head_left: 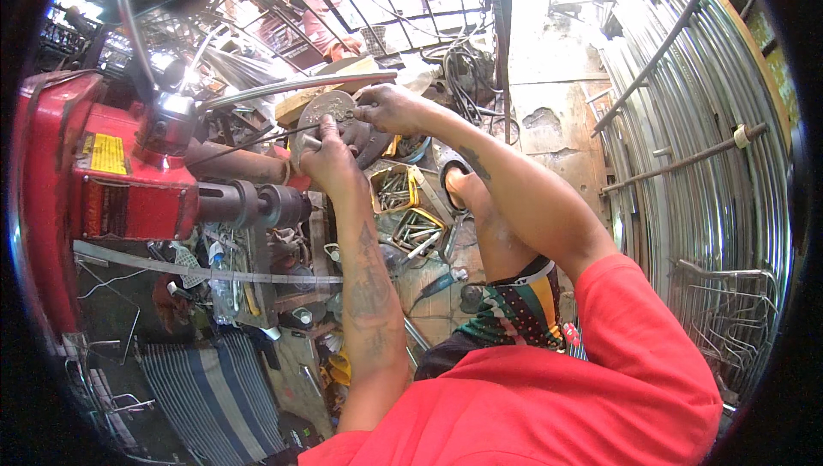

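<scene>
My left hand [330,157] is closed, its thumb pressed over the end of a thin dark metal rod [249,147] that slants down to the left. Just beyond it sits a round grey metal plate [330,104] with bits lying on its face. At the plate's right side is my right hand [390,110], fingers curled in; what they hold, if anything, is hidden. To the left stands a red drill press [133,196], its dark chuck [283,206] pointing toward my left forearm.
Yellow-rimmed bins [396,189] of bolts and metal pieces sit below my hands. Long metal tubes [694,123] line the right side. A power tool [441,282] lies on the floor, a striped folding seat [210,397] at lower left. Another person [321,29] is at the back.
</scene>
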Available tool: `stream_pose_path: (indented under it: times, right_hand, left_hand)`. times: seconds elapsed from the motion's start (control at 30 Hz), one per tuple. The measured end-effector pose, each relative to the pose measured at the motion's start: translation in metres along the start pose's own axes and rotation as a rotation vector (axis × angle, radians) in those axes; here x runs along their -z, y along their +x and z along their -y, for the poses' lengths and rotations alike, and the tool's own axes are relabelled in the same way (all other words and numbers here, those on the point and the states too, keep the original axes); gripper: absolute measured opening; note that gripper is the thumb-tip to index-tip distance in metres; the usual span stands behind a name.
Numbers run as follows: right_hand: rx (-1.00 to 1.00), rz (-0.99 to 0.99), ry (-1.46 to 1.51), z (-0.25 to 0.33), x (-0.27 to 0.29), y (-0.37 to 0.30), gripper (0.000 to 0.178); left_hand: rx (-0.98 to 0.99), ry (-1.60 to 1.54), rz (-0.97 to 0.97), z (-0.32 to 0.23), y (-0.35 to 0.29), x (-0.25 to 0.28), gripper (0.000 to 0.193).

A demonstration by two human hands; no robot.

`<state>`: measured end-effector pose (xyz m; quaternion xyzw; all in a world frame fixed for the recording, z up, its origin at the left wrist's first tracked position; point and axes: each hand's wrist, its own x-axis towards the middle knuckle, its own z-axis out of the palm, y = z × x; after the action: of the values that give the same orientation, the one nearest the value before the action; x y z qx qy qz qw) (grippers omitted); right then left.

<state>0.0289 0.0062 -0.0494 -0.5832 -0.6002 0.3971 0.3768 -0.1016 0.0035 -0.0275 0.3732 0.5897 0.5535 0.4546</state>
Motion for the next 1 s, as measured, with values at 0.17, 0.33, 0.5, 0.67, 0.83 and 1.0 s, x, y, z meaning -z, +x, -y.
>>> stream_pose_path:
  times: [0.17,0.33,0.5,0.67,0.83,1.0]
  right_hand:
    - [0.137,0.078,-0.229,-0.051,-0.001,0.017,0.045]
    - [0.469,0.115,-0.625,-0.073,-0.010,0.031,0.031]
    - [0.372,0.078,-0.204,-0.078,-0.021,0.028,0.031]
    - [0.426,0.110,-0.132,-0.071,-0.023,0.024,0.043]
    - [0.065,0.117,0.201,-0.058,-0.031,0.014,0.057]
    - [0.280,0.121,-0.059,-0.062,-0.039,0.029,0.044]
  left_hand:
    - [-0.252,0.482,0.020,0.015,0.013,0.004,0.036]
    - [-0.413,0.857,-0.001,0.021,0.024,0.005,0.040]
    - [-0.514,0.865,-0.050,0.025,0.032,0.004,0.042]
    - [-0.597,0.966,-0.056,0.020,0.036,0.000,0.042]
    - [-0.441,0.926,0.035,0.001,0.041,-0.002,0.031]
    - [-0.516,0.887,0.134,-0.003,0.049,0.004,0.028]
